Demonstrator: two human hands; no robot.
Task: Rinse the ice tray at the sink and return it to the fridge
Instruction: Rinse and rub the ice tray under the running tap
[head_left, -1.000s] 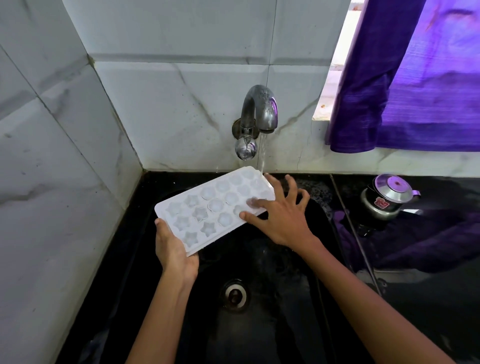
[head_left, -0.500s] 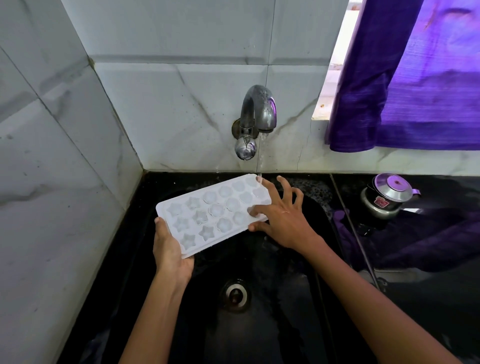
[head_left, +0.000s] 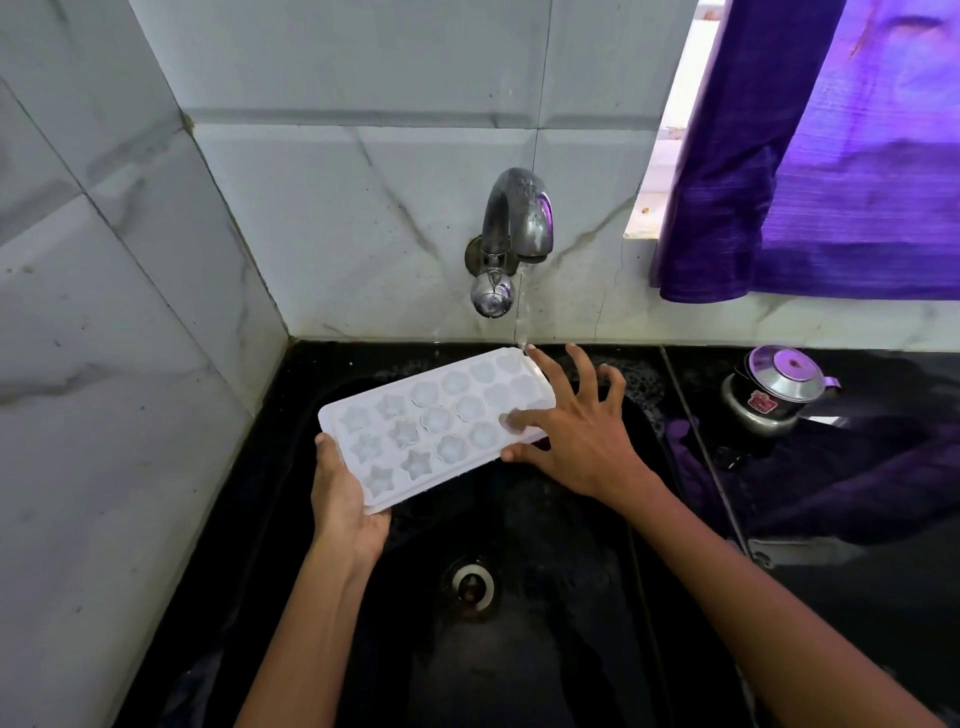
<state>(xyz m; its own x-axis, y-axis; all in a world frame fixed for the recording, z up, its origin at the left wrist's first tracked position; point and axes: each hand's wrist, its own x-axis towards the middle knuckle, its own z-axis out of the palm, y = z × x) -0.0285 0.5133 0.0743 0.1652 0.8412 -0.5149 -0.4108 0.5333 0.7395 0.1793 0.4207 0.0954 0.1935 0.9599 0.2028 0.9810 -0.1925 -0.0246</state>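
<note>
White plastic ice tray (head_left: 436, 426) held over the black sink (head_left: 545, 649) under a running tap.

The tray, moulded with star and round cells, sits tilted above the basin's far left part, its far right corner just under the thin stream falling from the curved metal tap (head_left: 511, 234) on the marble-tiled wall. The left hand (head_left: 345, 499) supports the tray's near left corner, its grip curled round the edge with the thumb on the rim. The right hand (head_left: 576, 436) lies at the tray's right end, its grip spread, one fingertip pressed into a cell and another touching the far corner. A small steel lidded pot (head_left: 776, 395) stands on the dark surface (head_left: 857, 597) right of the sink, below the purple curtain (head_left: 831, 182).
</note>
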